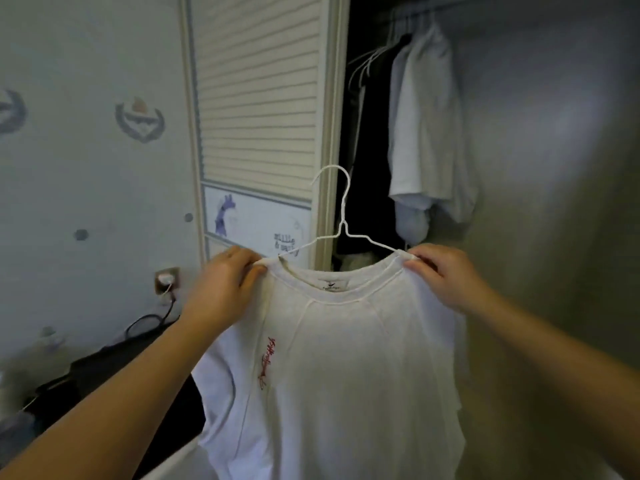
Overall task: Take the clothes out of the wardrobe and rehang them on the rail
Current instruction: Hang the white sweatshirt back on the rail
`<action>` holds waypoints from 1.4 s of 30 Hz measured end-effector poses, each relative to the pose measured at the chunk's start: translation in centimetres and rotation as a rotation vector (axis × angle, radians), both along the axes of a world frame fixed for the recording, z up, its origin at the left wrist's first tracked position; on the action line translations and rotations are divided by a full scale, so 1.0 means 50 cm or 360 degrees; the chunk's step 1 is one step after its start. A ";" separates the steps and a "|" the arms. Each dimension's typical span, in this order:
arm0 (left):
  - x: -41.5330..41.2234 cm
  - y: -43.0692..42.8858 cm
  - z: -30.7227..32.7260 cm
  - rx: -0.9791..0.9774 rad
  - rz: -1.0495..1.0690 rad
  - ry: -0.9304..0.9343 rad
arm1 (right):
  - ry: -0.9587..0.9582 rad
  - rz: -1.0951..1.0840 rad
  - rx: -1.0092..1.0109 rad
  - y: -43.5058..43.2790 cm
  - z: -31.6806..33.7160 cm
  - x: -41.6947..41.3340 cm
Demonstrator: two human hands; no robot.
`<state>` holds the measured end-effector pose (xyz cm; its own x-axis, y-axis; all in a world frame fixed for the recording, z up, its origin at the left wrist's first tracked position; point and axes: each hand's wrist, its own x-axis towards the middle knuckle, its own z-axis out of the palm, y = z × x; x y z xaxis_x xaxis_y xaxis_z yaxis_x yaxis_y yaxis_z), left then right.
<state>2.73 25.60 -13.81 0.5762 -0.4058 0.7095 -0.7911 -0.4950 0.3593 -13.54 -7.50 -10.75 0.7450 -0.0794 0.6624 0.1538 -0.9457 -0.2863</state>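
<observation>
Left hand [221,289] and right hand [446,275] fingers [417,264] are pinching the white T-shirt [346,358] on its wire hanger [343,209], near the louvred wardrobe door [259,98].

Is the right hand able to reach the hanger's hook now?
Probably yes: the hook stands bare above the white shirt, nothing blocking it, but the right hand must first release its grip on the shoulder.

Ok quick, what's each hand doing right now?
Left hand: closed, pinching one shoulder of the white T-shirt.
Right hand: closed, pinching the T-shirt's other shoulder, which is on the wire hanger.
</observation>
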 end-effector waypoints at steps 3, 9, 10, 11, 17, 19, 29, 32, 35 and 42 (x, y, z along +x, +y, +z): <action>0.073 -0.101 0.066 0.0003 -0.0188 -0.0079 | -0.0067 -0.0229 -0.0051 -0.047 0.071 -0.021; 0.158 -0.305 0.200 -0.0083 -0.0593 -0.0272 | -0.0164 -0.0714 -0.0259 -0.101 0.202 -0.101; 0.166 -0.339 0.222 -0.0113 -0.0652 -0.0306 | -0.0171 -0.0799 -0.0296 -0.101 0.224 -0.116; 0.171 -0.373 0.242 -0.0141 -0.0701 -0.0333 | -0.0178 -0.0888 -0.0340 -0.103 0.246 -0.131; 0.158 -0.580 0.355 -0.0311 -0.0950 -0.0375 | -0.0159 -0.1364 -0.0591 -0.120 0.361 -0.205; 0.152 -0.641 0.387 -0.0345 -0.0996 -0.0398 | -0.0142 -0.1472 -0.0641 -0.126 0.391 -0.225; 0.054 -0.926 0.535 -0.0569 -0.1243 -0.0364 | -0.0267 -0.1638 -0.0539 -0.160 0.525 -0.305; 0.016 -0.989 0.571 -0.0695 -0.1281 -0.0278 | -0.0370 -0.1643 -0.0377 -0.166 0.560 -0.311; -0.026 -1.048 0.599 -0.0766 -0.1339 -0.0112 | -0.0476 -0.1661 -0.0195 -0.179 0.597 -0.304; -0.089 -1.197 0.666 -0.0692 -0.1567 0.0335 | -0.0735 -0.1690 0.0152 -0.250 0.683 -0.243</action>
<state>-1.72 -34.24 19.48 0.2632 -0.4936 0.8289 -0.6728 0.5219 0.5244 -25.70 -20.00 23.42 -0.0370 -0.5834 0.8114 -0.5953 -0.6393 -0.4868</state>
